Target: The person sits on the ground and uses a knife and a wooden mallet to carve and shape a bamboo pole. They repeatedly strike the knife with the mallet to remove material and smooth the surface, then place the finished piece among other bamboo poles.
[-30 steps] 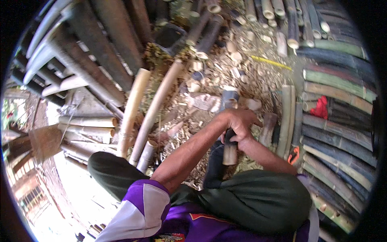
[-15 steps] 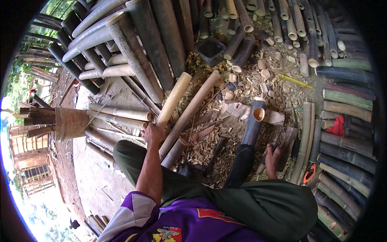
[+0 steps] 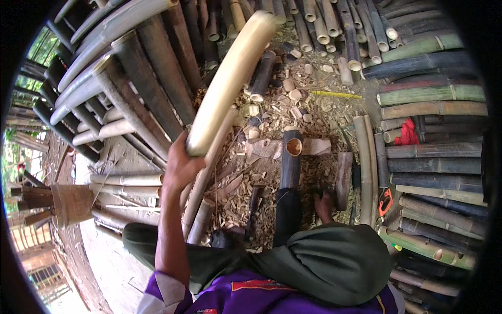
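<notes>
My left hand [image 3: 183,162] is closed round the lower end of a pale, peeled bamboo pole [image 3: 227,83]. The pole is raised and tilts away to the upper right, its far end blurred. My right hand [image 3: 324,206] is low over the wood chips, in shadow, between a dark bamboo tube [image 3: 291,170] and a short brown wood block [image 3: 343,178]. Its fingers are too dark and smeared to show whether anything is in them. The dark tube has an oval opening near its far end and rests across a pale log [image 3: 266,148].
A long brown pole [image 3: 206,180] slants beside my left forearm. Wood chips [image 3: 235,193] cover the ground. Bamboo lengths [image 3: 434,152] are stacked on the right, with a red cloth [image 3: 407,133] and an orange saw handle [image 3: 385,202] nearby. More dark bamboo [image 3: 151,73] leans at the left.
My left hand has lifted the pale bamboo pole up and toward me. My right hand has shifted from beside the brown block's far side toward the dark tube. The view has turned slightly right.
</notes>
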Motion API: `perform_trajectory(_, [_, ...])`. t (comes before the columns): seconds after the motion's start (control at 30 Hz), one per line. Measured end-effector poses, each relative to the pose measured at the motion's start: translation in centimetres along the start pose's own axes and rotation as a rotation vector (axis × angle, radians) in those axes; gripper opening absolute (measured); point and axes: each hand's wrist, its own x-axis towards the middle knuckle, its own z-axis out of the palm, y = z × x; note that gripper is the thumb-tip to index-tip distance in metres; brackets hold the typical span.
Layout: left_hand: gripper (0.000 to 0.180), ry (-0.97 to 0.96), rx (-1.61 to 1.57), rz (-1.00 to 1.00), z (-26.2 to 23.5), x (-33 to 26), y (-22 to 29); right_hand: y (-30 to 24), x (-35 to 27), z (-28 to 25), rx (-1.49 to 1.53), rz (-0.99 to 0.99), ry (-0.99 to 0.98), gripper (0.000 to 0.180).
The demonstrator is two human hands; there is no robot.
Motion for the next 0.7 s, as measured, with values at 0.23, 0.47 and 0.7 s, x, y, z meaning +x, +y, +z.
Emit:
perform_trajectory(0.23, [0.061, -0.438, -0.584, 0.4, 6.5, 5.4, 16.6, 2.6, 1.2, -0.3, 0.032, -0.051, -0.05, 0.049])
perform_trajectory(0.47, [0.058, -0.538, -0.65, 0.478, 12.7, 6.9, 21.7, 0.6, 1.4, -1.1, -0.067, 0.057, -0.11, 0.052])
perform_trajectory(0.7, [0.06, -0.627, -0.709, 0.506, 13.7, 4.3, 23.9, 2.8, 1.7, -0.2, -0.051, 0.051, -0.085, 0.056])
